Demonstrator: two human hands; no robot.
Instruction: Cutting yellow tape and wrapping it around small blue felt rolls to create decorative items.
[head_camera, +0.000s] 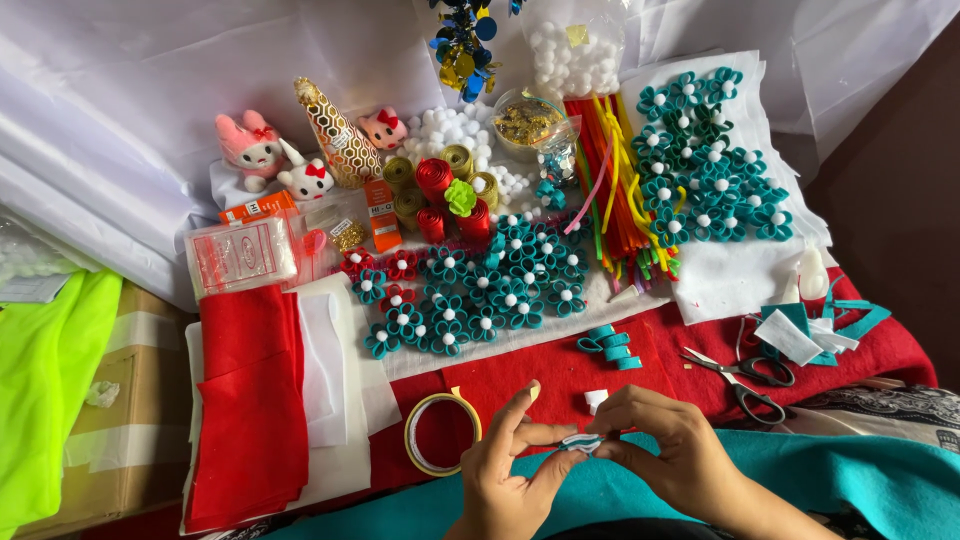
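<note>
Both hands, left hand (510, 462) and right hand (655, 440), pinch a folded teal-and-white felt strip (581, 442) just right of the tape roll (442, 433), apparently shaping a petal that needs fixing next.

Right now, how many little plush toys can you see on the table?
3. A pink bunny sits at the back left, a white toy with a red bow is just in front of it, and a pink one sits right of the gold cone. Others may be hidden.

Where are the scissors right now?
In the head view, the scissors lie on the red cloth at lower right, just beyond the right hand, below the teal and white felt scraps.
</note>
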